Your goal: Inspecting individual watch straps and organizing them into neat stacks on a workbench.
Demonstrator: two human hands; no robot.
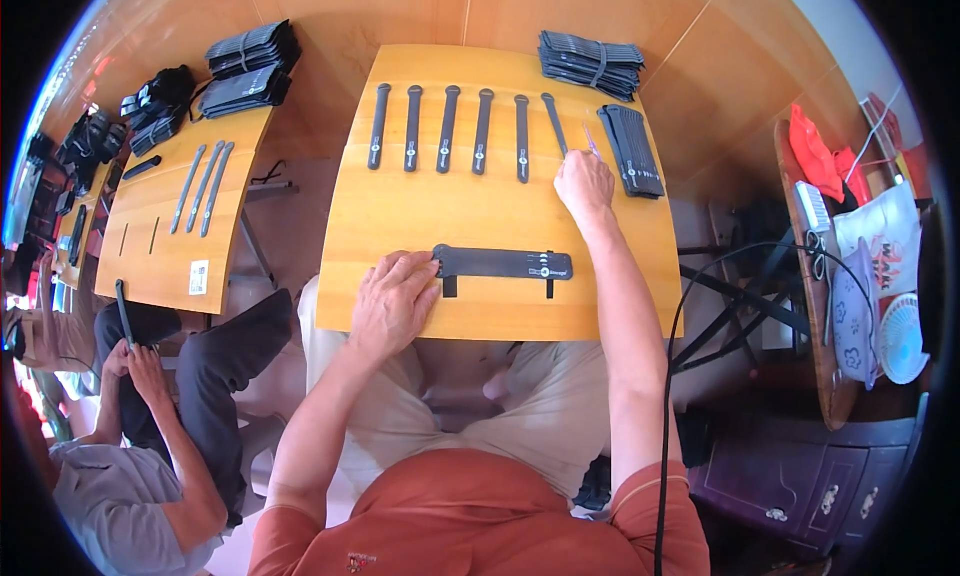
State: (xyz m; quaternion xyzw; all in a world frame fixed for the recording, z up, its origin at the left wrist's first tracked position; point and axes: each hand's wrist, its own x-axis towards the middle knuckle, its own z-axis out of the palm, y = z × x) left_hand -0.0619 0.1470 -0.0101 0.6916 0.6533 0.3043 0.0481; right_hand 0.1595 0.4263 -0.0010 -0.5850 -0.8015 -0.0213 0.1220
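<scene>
A wide black strap (505,264) lies flat across the near part of the small wooden table (400,206). My left hand (392,301) rests palm down on the table, fingertips touching the strap's left end. My right hand (584,183) reaches to the far right and pinches a thin pale stick (590,140) next to the rightmost strap of a row of several narrow black straps (447,128). A flat stack of black straps (632,149) lies just right of that hand.
A bundle of black packets (591,64) sits at the table's far right corner. To the left, another person's hands (135,364) hold a black strap beside a second wooden table (170,246) with more straps and bundles. A black cable (690,306) hangs at the right.
</scene>
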